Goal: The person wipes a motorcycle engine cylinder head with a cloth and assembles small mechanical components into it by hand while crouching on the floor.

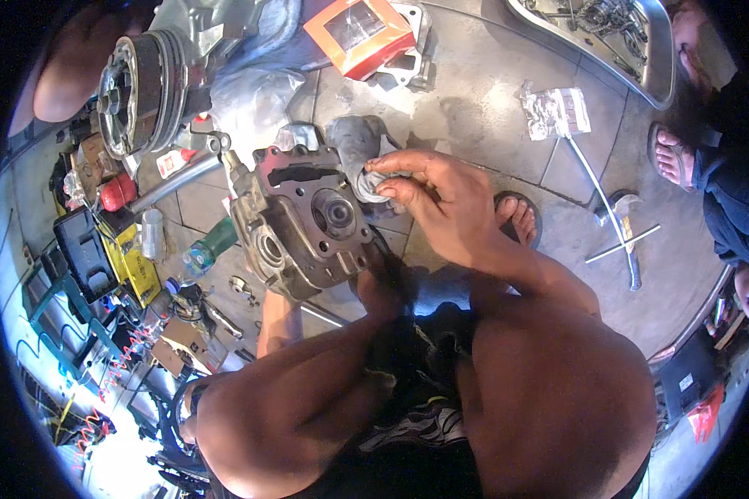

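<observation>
A grey metal engine cylinder head (318, 220) is tilted up before me, its flat face with a round chamber and several bolt holes turned toward me. My left forearm (278, 323) runs up behind it, and my left hand supports the head from beneath; its fingers are hidden by the metal. My right hand (441, 195) is at the right side of the head, thumb and index finger pinched on a crumpled grey rag (359, 137). The rag bunches beside the upper right edge of the head, close to its flat face.
An engine with a round drum (129, 96) stands at upper left. An orange box (359, 37) lies on gaskets. A metal tray (662, 87) holds small parts. Right: foil packet (555, 114), T-handle wrench (591, 170), hammer (627, 237), another person's foot (672, 158). Left: green bottle (215, 247), yellow tool case (131, 266).
</observation>
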Demonstrator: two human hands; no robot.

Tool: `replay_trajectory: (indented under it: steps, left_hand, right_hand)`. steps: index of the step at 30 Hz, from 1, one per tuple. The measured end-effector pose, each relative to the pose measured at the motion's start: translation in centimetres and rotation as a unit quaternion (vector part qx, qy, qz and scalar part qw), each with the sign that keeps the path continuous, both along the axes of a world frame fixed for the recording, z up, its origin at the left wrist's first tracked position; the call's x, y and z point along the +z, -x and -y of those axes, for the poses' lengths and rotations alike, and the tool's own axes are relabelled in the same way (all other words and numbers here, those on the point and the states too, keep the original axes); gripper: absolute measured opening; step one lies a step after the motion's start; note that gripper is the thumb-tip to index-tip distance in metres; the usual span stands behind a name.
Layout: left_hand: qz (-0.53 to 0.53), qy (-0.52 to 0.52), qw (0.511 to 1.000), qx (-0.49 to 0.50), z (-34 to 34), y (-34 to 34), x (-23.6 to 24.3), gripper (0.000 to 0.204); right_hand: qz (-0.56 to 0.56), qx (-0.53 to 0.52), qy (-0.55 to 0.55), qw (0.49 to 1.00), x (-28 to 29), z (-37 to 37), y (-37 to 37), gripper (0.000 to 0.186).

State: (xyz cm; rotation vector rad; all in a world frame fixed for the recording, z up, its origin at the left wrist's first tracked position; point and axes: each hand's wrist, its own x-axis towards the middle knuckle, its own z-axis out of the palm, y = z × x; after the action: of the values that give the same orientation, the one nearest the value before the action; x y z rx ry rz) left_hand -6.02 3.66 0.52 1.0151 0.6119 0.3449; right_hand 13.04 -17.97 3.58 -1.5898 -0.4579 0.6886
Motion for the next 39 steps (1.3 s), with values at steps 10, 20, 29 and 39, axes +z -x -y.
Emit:
replay_trajectory:
  steps: [10,20,29,39]
  left_hand:
    - [-0.055,-0.106,0.989,-0.085,-0.2,-3.0,1.1,0.075]
    - [-0.141,-0.292,0.914,-0.243,2.2,-6.9,-0.1,0.038]
    - [-0.206,-0.468,0.799,-0.317,3.3,-10.7,2.2,0.037]
    - [-0.182,-0.218,0.928,-0.241,1.4,-8.8,-0.9,0.031]
  right_hand:
    - [-0.032,0.053,0.043,0.997,-1.9,-0.9,-0.4,0.021]
    - [-0.146,0.122,0.043,0.981,-12.0,0.9,-1.1,0.034]
    - [-0.204,0.160,0.155,0.953,-9.6,-0.5,-4.1,0.033]
    - [-0.031,0.247,0.067,0.966,-13.0,0.5,-4.4,0.031]
